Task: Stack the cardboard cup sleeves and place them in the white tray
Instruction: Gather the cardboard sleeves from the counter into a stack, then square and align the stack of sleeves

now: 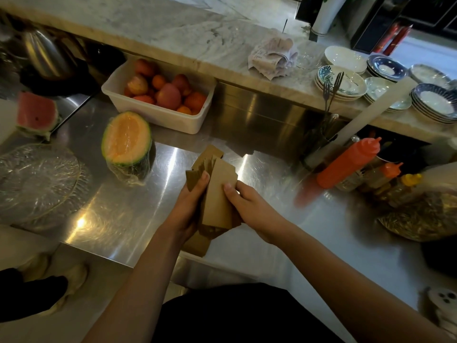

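Cardboard cup sleeves [217,194], a loose bundle of several flattened brown pieces whose exact count cannot be told, are held above the steel bench [123,219] near its front edge. The bundle is gripped from both sides: the left hand [188,209] is closed round its left edge with the thumb laid on top, and the right hand [249,206] is closed on its right edge, thumb pressed on the uppermost sleeve. Both forearms are stretched forward from the bottom of the view. The sleeves are fanned unevenly, with corners poking out at the far end.

Farther left on the bench, one halved melon [127,144] wrapped in film is seen, and one glass plate [37,181] beside it. One watermelon wedge [37,115] lies beyond that. To the right, one red squeeze bottle [346,164] is stood among smaller orange- and yellow-capped bottles.

Behind the melon, one white tray [195,122] is set against the back panel, filled with red and orange fruit [168,95]. On the marble ledge [173,33] above, several stacks of plates [346,82] are kept.
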`<action>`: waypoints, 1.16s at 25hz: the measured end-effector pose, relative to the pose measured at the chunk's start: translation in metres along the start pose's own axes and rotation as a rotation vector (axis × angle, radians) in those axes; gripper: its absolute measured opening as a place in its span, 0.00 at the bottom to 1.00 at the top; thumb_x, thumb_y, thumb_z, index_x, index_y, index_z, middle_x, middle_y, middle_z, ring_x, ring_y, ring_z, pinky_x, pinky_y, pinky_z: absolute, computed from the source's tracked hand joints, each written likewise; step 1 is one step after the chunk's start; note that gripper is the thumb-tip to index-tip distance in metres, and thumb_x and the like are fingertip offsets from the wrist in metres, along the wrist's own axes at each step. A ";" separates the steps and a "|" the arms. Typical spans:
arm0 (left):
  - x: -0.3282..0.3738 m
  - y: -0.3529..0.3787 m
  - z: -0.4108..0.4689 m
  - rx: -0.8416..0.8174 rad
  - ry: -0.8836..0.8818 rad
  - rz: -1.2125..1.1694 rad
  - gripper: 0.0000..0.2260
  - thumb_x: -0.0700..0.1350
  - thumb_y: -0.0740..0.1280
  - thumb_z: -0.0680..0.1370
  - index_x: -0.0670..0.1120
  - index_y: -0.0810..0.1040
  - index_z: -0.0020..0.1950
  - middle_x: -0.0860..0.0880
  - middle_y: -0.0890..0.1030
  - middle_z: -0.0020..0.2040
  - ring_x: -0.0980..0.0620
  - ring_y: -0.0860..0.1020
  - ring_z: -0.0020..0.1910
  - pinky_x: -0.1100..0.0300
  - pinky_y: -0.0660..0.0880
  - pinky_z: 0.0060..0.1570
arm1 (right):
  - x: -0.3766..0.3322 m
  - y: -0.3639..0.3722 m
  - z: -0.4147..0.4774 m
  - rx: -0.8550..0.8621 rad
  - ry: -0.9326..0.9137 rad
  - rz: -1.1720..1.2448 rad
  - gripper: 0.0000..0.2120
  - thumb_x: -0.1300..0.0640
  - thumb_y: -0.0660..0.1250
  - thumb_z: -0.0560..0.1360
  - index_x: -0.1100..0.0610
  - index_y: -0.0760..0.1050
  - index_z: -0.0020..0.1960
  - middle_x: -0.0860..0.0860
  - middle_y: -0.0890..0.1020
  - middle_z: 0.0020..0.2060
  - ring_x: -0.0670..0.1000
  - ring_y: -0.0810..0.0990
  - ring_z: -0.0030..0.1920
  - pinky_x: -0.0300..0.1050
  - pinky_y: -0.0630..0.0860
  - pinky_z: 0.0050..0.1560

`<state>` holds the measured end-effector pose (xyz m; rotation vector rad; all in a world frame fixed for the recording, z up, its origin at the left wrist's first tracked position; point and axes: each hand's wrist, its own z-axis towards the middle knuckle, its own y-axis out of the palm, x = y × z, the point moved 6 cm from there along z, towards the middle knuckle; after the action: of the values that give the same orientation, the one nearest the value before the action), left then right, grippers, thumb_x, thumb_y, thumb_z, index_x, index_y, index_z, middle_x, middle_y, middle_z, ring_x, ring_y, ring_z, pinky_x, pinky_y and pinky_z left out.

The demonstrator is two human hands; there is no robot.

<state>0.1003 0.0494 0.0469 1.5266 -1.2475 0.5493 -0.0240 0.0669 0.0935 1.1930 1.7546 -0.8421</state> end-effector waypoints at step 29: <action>-0.001 0.032 0.010 0.012 -0.005 0.454 0.32 0.56 0.60 0.80 0.57 0.44 0.78 0.53 0.63 0.73 0.54 0.71 0.62 0.62 0.72 0.54 | 0.027 -0.021 0.029 0.153 0.168 0.391 0.26 0.42 0.53 0.81 0.53 0.61 0.74 0.51 0.75 0.64 0.50 0.77 0.59 0.50 0.74 0.62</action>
<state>0.0681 0.0432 0.0558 1.2532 -1.6073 0.8453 -0.0414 0.0455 0.0587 1.6829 1.5300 -0.6640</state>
